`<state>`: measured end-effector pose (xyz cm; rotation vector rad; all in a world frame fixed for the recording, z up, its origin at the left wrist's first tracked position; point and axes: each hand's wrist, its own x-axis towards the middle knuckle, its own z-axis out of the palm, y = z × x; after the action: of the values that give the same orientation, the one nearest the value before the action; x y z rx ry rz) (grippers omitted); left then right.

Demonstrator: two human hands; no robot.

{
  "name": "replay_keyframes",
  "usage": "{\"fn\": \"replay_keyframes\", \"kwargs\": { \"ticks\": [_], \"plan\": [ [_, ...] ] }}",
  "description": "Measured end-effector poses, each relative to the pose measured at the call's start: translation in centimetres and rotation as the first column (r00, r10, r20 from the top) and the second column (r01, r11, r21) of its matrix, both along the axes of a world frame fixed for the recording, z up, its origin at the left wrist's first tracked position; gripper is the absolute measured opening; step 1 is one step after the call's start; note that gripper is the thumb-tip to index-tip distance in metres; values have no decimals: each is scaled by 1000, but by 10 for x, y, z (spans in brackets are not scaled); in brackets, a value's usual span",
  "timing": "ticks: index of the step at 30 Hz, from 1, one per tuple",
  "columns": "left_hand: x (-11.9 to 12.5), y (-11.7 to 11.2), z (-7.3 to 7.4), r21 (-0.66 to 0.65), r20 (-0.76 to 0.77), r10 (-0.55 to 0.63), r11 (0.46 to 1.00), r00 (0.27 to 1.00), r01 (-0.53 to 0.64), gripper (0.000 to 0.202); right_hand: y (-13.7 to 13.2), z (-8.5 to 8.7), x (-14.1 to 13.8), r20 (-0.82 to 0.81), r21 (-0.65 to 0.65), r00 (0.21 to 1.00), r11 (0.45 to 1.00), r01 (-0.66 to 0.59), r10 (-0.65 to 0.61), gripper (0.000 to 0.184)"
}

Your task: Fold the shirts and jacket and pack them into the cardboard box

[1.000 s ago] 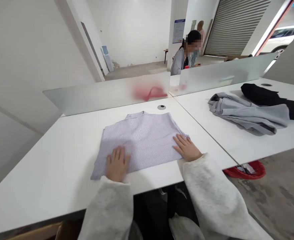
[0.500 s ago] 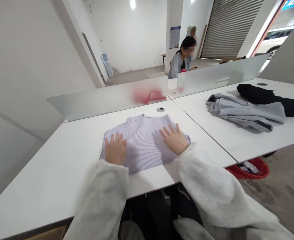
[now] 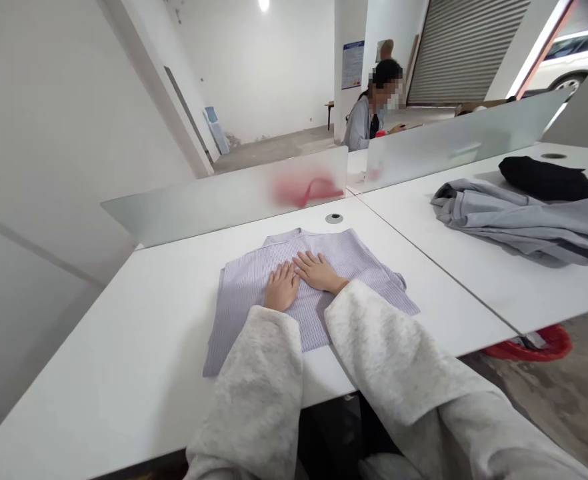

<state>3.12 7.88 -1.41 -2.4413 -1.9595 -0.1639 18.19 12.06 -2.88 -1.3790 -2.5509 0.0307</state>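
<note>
A folded lilac striped shirt (image 3: 364,263) lies flat on the white desk (image 3: 124,347) in front of me. My left hand (image 3: 281,287) and my right hand (image 3: 318,271) rest side by side on the middle of the shirt, palms down, fingers stretched flat and nearly touching. Neither hand holds anything. Both arms are in light grey fleece sleeves.
A frosted divider (image 3: 214,200) runs along the desk's far edge, with a cable hole (image 3: 334,218) near it. On the adjoining desk to the right lie a grey garment (image 3: 519,223) and a black garment (image 3: 549,180). A red basin (image 3: 534,345) sits on the floor. Another person (image 3: 371,113) sits beyond the divider.
Both hands have slid from the shirt's lower corners up and inward, meeting at its centre. The view has shifted slightly left.
</note>
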Motion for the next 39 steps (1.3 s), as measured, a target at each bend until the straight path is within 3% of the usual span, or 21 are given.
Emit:
{"fn": "replay_keyframes", "kwargs": {
  "ticks": [6,10,13,16,18,27,30,33,36,37,39],
  "plan": [
    [-67,29,6,-26,40,188,982,981,-187,57,25,2,33,22,-82,977,973,214,-213,58],
    [-122,30,11,-38,41,357,934,933,-356,60,39,5,79,45,-139,935,925,354,-351,59],
    [-148,27,11,-52,37,431,902,902,-429,62,46,7,116,25,-182,889,872,454,-458,59],
    [-158,25,8,-52,22,450,892,893,-448,60,49,6,145,20,-209,835,815,541,-550,61],
    [-160,25,6,-43,9,444,895,896,-444,60,50,4,156,15,-194,824,807,558,-566,62],
    [-159,17,12,-53,-58,376,924,925,-379,56,46,4,162,-141,-135,875,884,447,-464,48],
    [-148,16,20,-60,-81,398,913,914,-404,59,47,9,173,-176,-180,888,901,396,-425,57],
    [-113,6,36,-57,-100,348,933,932,-354,60,45,11,187,-322,-274,859,908,317,-397,67],
    [-46,-22,50,-18,-49,59,998,997,-60,61,42,9,196,-612,-372,703,916,150,-363,65],
    [-18,-34,51,0,-5,-65,998,998,65,61,41,8,197,-681,-383,639,918,105,-358,65],
    [37,-62,47,-2,76,-322,946,944,323,61,39,7,198,-756,-390,550,919,56,-354,64]
  ]
}}
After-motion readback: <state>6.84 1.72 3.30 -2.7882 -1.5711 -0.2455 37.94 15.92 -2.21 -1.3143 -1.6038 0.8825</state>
